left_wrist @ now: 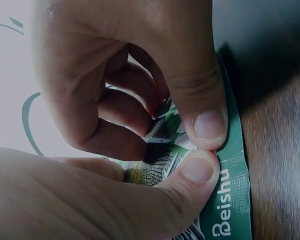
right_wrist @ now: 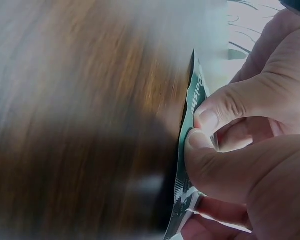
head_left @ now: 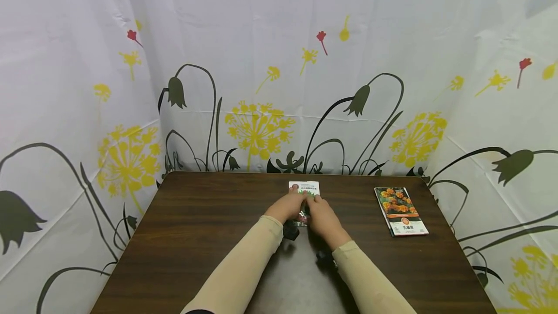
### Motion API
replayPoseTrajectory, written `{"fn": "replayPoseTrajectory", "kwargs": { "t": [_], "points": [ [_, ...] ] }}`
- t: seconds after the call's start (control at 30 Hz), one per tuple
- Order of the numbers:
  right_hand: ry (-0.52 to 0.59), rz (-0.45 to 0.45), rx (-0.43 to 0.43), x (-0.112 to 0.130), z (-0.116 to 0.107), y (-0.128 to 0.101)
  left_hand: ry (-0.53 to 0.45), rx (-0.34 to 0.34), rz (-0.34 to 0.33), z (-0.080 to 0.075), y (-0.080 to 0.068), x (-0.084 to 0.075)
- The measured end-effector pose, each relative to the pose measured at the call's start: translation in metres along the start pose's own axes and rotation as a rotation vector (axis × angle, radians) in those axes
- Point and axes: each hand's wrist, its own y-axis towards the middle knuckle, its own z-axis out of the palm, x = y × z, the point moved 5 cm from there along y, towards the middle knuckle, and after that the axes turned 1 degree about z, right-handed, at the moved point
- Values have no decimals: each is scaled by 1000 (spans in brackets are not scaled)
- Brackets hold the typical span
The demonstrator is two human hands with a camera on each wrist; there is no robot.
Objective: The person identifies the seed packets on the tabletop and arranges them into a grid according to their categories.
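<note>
Fingers [left_wrist: 125,142] of both hands are curled inward, drawn close together, and with the thumbs [left_wrist: 190,172] they pinch a flat, green-and-white printed packet [head_left: 309,187].

Nearest the viewer, two long cream sleeves [head_left: 241,268] reach forward from the bottom edge, one on each side of a pale grey patch of shine [head_left: 296,280] on a dark brown, wood-grain table [head_left: 209,217]. Small black devices [head_left: 290,230] sit at the wrists.

Just beyond the cuffs, the left hand [head_left: 286,206] and the right hand [head_left: 324,219] meet over the packet, near the middle of the table's far half. In the left wrist view, the two thumb tips touch, side by side, on its green edge strip, where white letters read "Beishu". The packet's white end, with small print and green leaf shapes, points away from the person. Whether its underside touches the wood cannot be told.

To the right, well apart from the hands, lies a small stack of rectangular printed packets [head_left: 398,210]; the top one pictures orange flowers above a white, lettered end.

Farthest back, behind the table and along both sides, hangs a white curtain [head_left: 270,23] printed with grey-green bell-shaped blooms, yellow flower heads and little red blossoms.
</note>
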Motion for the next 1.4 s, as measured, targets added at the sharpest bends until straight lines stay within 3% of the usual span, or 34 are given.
{"fn": "replayPoseTrajectory", "kwargs": {
  "t": [0.1,0.17,0.33,0.43,0.57,0.73,0.9,1.1,1.3,1.4],
  "points": [
    [29,1,15,10,-7,1,-10,-10,21,-3,-3,4],
    [47,-3,28,7,1,5,-16,-11,27,-6,-4,9],
    [77,-14,56,-19,46,20,-30,-5,-4,-8,-9,23],
    [41,-29,42,-33,73,28,-39,7,-19,-9,-11,29],
    [6,-34,27,-34,83,34,-55,3,-9,-12,-14,34],
    [45,-10,52,-22,79,35,-79,-7,5,-14,-15,41],
    [67,-8,87,3,59,36,-58,-8,0,-17,-17,50],
    [12,-50,49,1,80,46,-62,-18,-4,-24,-19,57],
    [7,-39,121,43,33,38,-59,-19,-5,-27,-22,63],
    [2,-38,117,42,38,40,-39,-29,7,-29,-23,64]
  ]
}}
